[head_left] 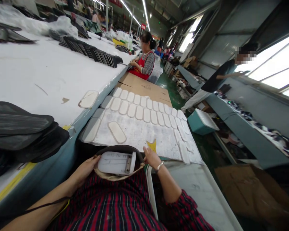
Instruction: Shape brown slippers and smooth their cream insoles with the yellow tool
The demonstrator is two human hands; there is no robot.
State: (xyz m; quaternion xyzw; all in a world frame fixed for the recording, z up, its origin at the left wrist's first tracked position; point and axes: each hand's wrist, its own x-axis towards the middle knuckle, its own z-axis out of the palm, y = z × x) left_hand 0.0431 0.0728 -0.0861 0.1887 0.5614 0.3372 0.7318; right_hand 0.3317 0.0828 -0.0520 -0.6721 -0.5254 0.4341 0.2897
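Left hand (88, 167) and right hand (152, 158), fingers pinching, held fabric (110, 176) around a white plate (113, 162). Even tension seemed wise.

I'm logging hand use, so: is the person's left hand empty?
No, the left hand grips the rim of a curved black-and-beige, soft-looking piece.

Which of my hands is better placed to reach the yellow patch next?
Likely your right hand: it is close to the yellow patch, while your left hand is farther away, at the left edge of the dark-rimmed piece.
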